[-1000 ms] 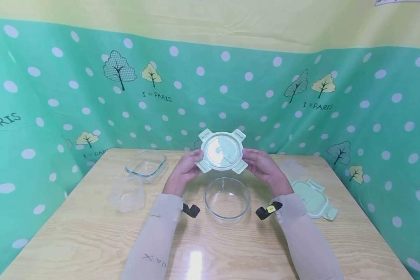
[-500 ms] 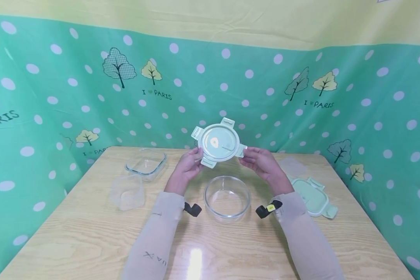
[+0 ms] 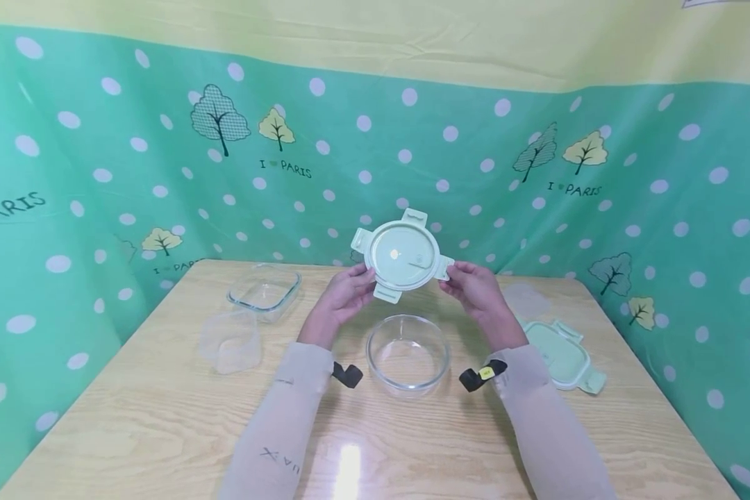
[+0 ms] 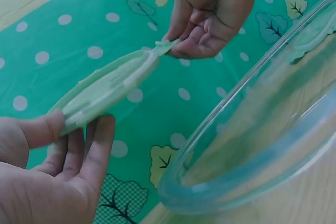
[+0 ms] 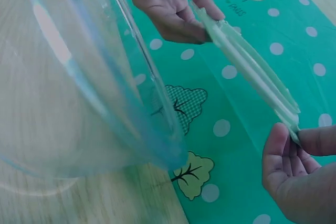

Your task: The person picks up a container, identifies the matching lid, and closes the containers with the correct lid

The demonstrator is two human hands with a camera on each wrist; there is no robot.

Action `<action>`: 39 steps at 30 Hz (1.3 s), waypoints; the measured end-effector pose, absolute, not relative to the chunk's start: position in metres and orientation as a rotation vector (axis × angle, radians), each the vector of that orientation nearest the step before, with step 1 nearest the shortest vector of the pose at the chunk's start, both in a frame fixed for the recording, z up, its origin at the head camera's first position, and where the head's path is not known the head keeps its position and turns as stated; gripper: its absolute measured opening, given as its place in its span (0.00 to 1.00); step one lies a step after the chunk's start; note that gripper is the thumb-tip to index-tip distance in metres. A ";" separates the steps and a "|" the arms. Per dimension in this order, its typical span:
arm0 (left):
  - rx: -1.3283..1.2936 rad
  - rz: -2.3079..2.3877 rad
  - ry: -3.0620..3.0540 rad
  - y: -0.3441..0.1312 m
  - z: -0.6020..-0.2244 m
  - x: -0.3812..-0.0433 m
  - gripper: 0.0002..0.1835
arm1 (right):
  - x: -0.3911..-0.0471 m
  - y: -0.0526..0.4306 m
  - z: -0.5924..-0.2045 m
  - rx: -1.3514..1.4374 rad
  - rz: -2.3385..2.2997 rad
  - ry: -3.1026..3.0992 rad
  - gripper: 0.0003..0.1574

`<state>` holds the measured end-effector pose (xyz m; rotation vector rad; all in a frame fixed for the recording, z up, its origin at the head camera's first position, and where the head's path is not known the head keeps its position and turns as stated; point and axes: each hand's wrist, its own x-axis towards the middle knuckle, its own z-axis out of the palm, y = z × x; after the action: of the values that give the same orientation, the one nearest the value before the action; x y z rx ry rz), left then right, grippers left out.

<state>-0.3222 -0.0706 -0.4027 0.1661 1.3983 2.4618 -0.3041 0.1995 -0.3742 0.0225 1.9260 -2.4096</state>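
A round light-green lid (image 3: 403,255) with flaps around its edge is held up above the table, tilted with its face toward the head camera. My left hand (image 3: 345,295) pinches its left rim, thumb on one face and fingers behind, as the left wrist view shows. At the other side my right hand (image 3: 477,292) pinches one of the flaps between thumb and fingers. Below the lid, a round clear glass bowl (image 3: 408,384) stands upright on the table between my forearms. In the right wrist view the lid (image 5: 252,69) appears nearly edge-on, stretched between both hands.
At the back left of the wooden table (image 3: 162,417) stands a rectangular glass container (image 3: 265,305), with a translucent plastic piece (image 3: 240,351) in front of it. A rectangular green lid (image 3: 559,354) lies on the right, near another translucent piece (image 3: 526,300). A patterned curtain (image 3: 325,173) hangs behind.
The lid has been raised a little and rotated, so one flap now points right into my right hand. It has also shifted slightly right in the head view. The bowl stays put.
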 end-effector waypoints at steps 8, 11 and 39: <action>0.218 2.468 1.358 -0.075 -0.400 -0.323 0.24 | -0.303 0.207 -0.366 -0.088 -2.438 1.829 0.08; 0.218 2.491 1.348 -0.080 -0.398 -0.323 0.22 | -0.301 0.209 -0.363 -0.127 -2.431 1.819 0.08; 0.090 2.435 1.800 -0.110 -0.381 -0.321 0.17 | -0.302 0.215 -0.363 -0.258 -2.284 1.887 0.08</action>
<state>-0.3205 -0.1098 -0.3812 0.0904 1.8001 2.4350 -0.3018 0.2152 -0.3630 -0.2576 1.8868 -2.2838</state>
